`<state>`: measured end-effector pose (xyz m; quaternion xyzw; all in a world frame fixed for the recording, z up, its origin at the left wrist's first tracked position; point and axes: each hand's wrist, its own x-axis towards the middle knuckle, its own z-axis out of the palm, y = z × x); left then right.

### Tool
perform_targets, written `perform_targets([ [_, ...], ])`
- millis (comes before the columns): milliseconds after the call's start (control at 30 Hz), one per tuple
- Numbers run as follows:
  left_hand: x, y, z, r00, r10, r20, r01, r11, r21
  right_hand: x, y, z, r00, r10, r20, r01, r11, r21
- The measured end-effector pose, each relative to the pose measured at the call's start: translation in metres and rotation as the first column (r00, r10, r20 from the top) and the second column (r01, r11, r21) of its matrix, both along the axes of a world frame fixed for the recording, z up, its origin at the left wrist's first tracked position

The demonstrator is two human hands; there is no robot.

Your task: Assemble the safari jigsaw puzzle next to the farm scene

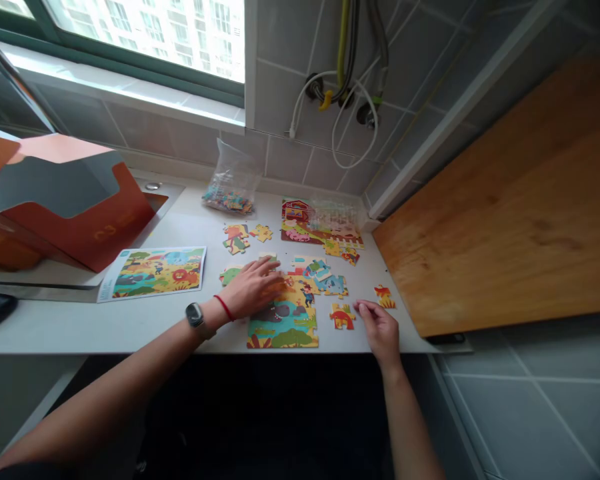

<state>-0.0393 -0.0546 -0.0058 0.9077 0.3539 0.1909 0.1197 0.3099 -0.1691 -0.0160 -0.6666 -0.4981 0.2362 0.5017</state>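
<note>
White countertop (130,327) beneath a window: left hand (253,290), fingers spread flat on partly assembled animal jigsaw puzzle (283,323); right hand (379,330), fingers loosely curled, holding nothing, just beside loose jigsaw piece (343,317); printed picture sheet (153,272) further left.

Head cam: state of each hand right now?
Left hand: open, palm down on the assembled jigsaw puzzle, nothing gripped.
Right hand: partly curled, seems empty, beside a loose jigsaw piece.
</note>
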Motion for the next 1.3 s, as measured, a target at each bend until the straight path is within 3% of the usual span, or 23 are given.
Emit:
perform_targets([
  [200, -0.053, -0.054, -0.006, 0.970, 0.204, 0.131, -0.206, 0.979, 0.000, 0.000, -0.002, 0.002, 0.997, 0.010, -0.071, -0.010, 1.000, 0.001],
  [367, -0.093, -0.084, -0.013, 0.924, 0.325, 0.200, -0.328, 0.944, -0.019, 0.005, -0.004, 0.001, 0.990, 0.005, -0.139, -0.002, 1.000, 0.024],
  [567, -0.106, -0.100, -0.025, 0.902, 0.362, 0.234, -0.376, 0.926, 0.020, 0.003, -0.007, -0.002, 0.986, 0.054, -0.160, -0.045, 0.997, 0.061],
  [667, -0.102, -0.104, -0.022, 0.916, 0.339, 0.217, -0.353, 0.935, 0.031, 0.013, -0.005, -0.005, 0.984, -0.054, -0.169, 0.077, 0.987, 0.137],
  [767, -0.090, -0.110, -0.009, 0.937, 0.299, 0.181, -0.305, 0.952, 0.005, 0.041, 0.000, -0.004, 0.942, -0.336, -0.008, 0.331, 0.924, 0.193],
  [833, -0.076, -0.117, 0.002, 0.951, 0.262, 0.163, -0.262, 0.965, -0.021, 0.062, 0.002, -0.001, 0.916, -0.393, 0.082, 0.374, 0.908, 0.188],
  [967, -0.027, -0.128, 0.025, 0.990, 0.088, 0.107, -0.081, 0.995, -0.063, 0.083, 0.005, 0.005, 0.884, -0.256, 0.392, 0.287, 0.958, -0.021],
  [1033, 0.003, -0.128, 0.034, 0.997, -0.040, 0.065, 0.044, 0.998, -0.054, 0.080, 0.006, 0.006, 0.824, -0.183, 0.536, 0.301, 0.943, -0.141],
  [1167, 0.060, -0.114, 0.047, 0.985, -0.166, -0.055, 0.166, 0.986, -0.009, 0.075, 0.010, 0.007, 0.807, -0.161, 0.568, 0.333, 0.918, -0.213],
  [1300, 0.106, -0.089, 0.050, 0.968, -0.186, -0.168, 0.178, 0.982, -0.061, 0.079, 0.016, 0.004, 0.837, -0.165, 0.522, 0.306, 0.932, -0.196],
])
